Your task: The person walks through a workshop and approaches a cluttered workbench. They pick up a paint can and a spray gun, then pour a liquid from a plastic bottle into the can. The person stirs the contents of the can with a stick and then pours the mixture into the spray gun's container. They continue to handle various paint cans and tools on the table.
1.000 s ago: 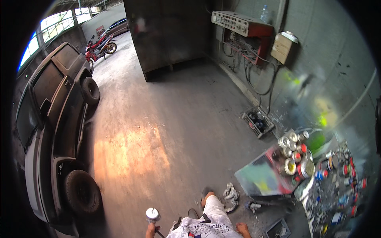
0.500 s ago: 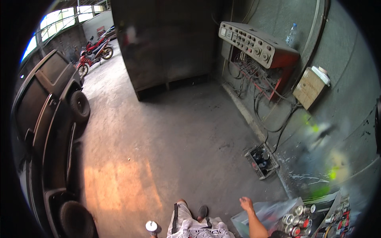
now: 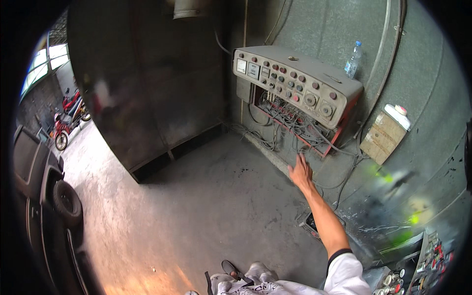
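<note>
My right arm stretches forward, and my right hand [image 3: 301,172] hangs in the air, its fingers extended and nothing seen in them. It appears just below the grey control console [image 3: 287,81], apart from it. The console has dials, several knobs and buttons on its sloped front. Tangled wires [image 3: 290,115] spill from its exposed underside, above the hand. At the bottom edge only a pale sliver [image 3: 191,293] shows, perhaps the top of the white-topped can seen earlier; my left hand is out of view.
A plastic bottle [image 3: 353,60] stands on the console. A wooden box [image 3: 385,137] hangs on the wall. My forearm partly covers a crate [image 3: 309,225]. Spray cans [image 3: 393,279] fill the lower right. A dark panel [image 3: 152,83], a dark vehicle [image 3: 34,196] and motorcycles [image 3: 64,128] are leftward.
My right hand has risen from beside the cans and reached forward toward the console. The view has turned right and come closer to the console. The white-topped can has nearly left the picture.
</note>
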### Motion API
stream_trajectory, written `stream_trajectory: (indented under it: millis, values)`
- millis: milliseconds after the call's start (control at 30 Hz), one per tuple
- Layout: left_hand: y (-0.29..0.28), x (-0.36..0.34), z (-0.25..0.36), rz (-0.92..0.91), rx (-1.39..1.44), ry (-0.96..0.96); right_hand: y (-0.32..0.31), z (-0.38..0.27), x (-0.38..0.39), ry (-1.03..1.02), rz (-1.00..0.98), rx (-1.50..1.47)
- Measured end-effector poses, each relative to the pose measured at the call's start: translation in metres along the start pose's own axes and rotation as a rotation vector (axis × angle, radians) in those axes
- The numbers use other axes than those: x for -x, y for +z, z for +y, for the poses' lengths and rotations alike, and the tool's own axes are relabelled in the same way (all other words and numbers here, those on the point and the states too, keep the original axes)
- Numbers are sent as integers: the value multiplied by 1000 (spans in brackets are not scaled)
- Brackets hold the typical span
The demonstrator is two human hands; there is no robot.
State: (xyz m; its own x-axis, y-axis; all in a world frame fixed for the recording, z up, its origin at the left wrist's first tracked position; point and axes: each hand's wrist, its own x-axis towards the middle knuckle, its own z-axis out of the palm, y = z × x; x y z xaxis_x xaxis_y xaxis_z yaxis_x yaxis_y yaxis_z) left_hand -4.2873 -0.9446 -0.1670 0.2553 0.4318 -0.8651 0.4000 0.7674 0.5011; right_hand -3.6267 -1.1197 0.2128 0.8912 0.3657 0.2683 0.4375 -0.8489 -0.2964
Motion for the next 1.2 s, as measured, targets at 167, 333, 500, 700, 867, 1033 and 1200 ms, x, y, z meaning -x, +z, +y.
stream_trajectory:
  millis: [167, 333, 500, 700, 867, 1033, 1200]
  values:
    - [-62, -35, 130, 34, 47, 173, -22, -81, -162, -52, 138, 121]
    - [31, -71, 282, 7, 134, 232, -29, -78, -295, -6, 371, 299]
    - [119, -117, 408, -77, 35, 269, -11, -108, -324, 168, 246, 201]
    - [245, -163, 493, -356, -246, 269, 2, -59, -289, 104, 358, 163]
    - [303, -178, 522, -536, -515, 280, 140, -63, -41, 244, 137, -105]
    - [347, -164, 448, -684, -830, 183, 308, -129, 504, 1177, -510, -328]
    - [346, -137, 389, -732, -1141, 182, 228, -292, 874, 2297, -475, -344]
